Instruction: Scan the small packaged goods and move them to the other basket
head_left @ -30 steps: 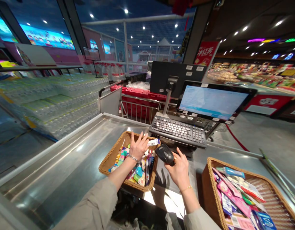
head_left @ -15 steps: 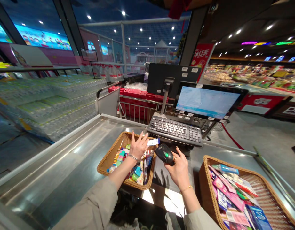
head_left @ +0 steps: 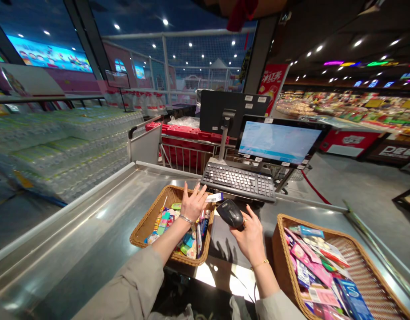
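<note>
My left hand [head_left: 193, 205] is over the left wicker basket [head_left: 140, 227], with the thumb side closed on a narrow white box with a blue end [head_left: 214, 197]. A barcode shows on the box, which sticks out past the basket's far right corner. In my right hand [head_left: 250, 234] is a black barcode scanner [head_left: 230, 213], its head pointing toward the box with a small gap between them. Inside the left basket lie several small packaged goods [head_left: 189, 240], partly hidden under my left wrist.
A second wicker basket [head_left: 276, 249] with several packets and boxes stands on the right. Beyond the hands are a black keyboard [head_left: 238, 179] and a lit monitor [head_left: 279, 140]. The metal counter [head_left: 101, 226] has a raised edge, with a shopping cart [head_left: 181, 156] behind it.
The green light on the scanner has gone out. The box is turned slightly, so its barcode shows more. My view has shifted a little to the right; both hands keep their grip.
</note>
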### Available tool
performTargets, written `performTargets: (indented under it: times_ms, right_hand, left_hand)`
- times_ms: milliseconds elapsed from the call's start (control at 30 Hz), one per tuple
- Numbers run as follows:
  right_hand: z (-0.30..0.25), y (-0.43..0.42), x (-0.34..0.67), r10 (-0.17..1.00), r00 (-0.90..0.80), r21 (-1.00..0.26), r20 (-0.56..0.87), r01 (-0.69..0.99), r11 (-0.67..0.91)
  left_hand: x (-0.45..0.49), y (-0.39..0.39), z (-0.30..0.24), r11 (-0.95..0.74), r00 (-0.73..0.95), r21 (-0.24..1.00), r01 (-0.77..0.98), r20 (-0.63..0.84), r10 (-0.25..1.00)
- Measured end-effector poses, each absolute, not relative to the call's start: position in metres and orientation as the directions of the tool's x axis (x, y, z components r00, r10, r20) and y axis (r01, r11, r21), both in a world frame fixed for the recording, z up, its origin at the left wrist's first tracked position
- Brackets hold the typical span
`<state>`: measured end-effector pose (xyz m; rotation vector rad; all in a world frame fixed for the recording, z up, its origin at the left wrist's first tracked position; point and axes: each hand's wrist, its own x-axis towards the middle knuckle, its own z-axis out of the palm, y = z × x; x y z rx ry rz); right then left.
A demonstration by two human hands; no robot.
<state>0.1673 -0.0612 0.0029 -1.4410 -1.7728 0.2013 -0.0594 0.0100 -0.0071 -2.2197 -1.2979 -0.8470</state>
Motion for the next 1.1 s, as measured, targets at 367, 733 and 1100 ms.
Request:
performTargets:
  times_ms: [367, 733, 1100]
  right_hand:
    - [-0.003, -0.07, 0.211, 0.853, 0.192, -0.601, 0.486, 0.782, 0.167]
    - [-0.003, -0.091, 0.254, 0.789, 0.41, -0.625, 0.457, 0.78, -0.043]
    - [0.008, -0.116, 0.282, 0.718, 0.572, -0.678, 0.397, 0.71, -0.191]
  left_hand:
    - [-0.019, 0.026, -0.003, -0.566, 0.456, -0.082, 0.82, 0.69, 0.562]
    - [0.037, 0.042, -0.001, -0.707, 0.544, -0.062, 0.705, 0.687, 0.482]
    - [0.081, 0.046, 0.002, -0.803, 0.605, -0.057, 0.593, 0.689, 0.398]
